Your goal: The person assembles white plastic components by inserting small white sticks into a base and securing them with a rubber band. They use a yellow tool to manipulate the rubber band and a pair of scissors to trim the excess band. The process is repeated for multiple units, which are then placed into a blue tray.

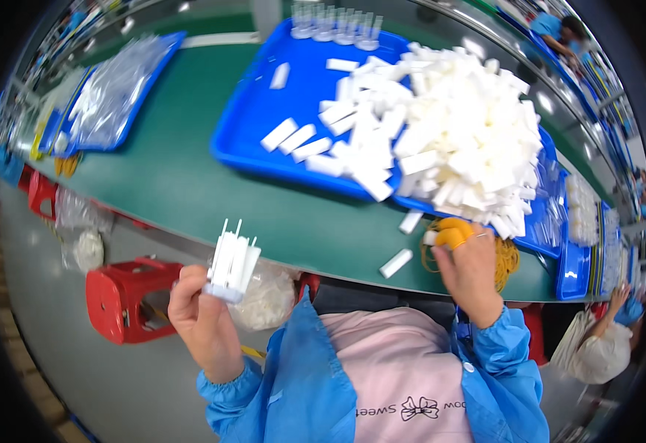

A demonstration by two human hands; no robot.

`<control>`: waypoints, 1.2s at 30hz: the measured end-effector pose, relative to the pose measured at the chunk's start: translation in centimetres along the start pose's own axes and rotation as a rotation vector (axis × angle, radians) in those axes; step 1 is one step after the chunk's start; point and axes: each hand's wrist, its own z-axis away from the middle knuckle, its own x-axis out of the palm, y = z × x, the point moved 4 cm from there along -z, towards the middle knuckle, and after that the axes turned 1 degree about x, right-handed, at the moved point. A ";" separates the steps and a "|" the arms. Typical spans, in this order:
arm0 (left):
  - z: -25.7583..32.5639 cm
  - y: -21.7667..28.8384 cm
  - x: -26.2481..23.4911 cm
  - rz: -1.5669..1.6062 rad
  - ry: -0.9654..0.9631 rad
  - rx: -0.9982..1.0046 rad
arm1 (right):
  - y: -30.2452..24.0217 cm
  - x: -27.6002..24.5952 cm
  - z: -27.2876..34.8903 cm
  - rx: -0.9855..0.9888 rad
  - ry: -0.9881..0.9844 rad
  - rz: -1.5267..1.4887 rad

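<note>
In my left hand [206,317] is a small holder with a pale round base [223,294], gripped between thumb and fingers and raised off the table's front edge. White blocks and thin clear rods [238,227] stand up from its base. My right hand [473,277] is at the table edge with its fingers curled down, yellow covers [452,231] on some fingertips. It rests against a heap of yellow rubber bands [509,264]. A small white piece [430,238] shows by its fingertips; whether they grip it or a band is unclear.
A large pile of white foam blocks [463,125] overflows a blue tray [241,118]; clear tubes [337,26] stand at its back. Loose blocks [396,263] lie on the green table [168,177]. Plastic bags fill another tray [127,122]. A red stool [120,299] stands left. Other people work nearby.
</note>
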 end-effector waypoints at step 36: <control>1.5 -4.6 24.5 -0.120 -1.282 -0.016 | 11.1 -2.5 6.7 0.530 -0.175 -1.799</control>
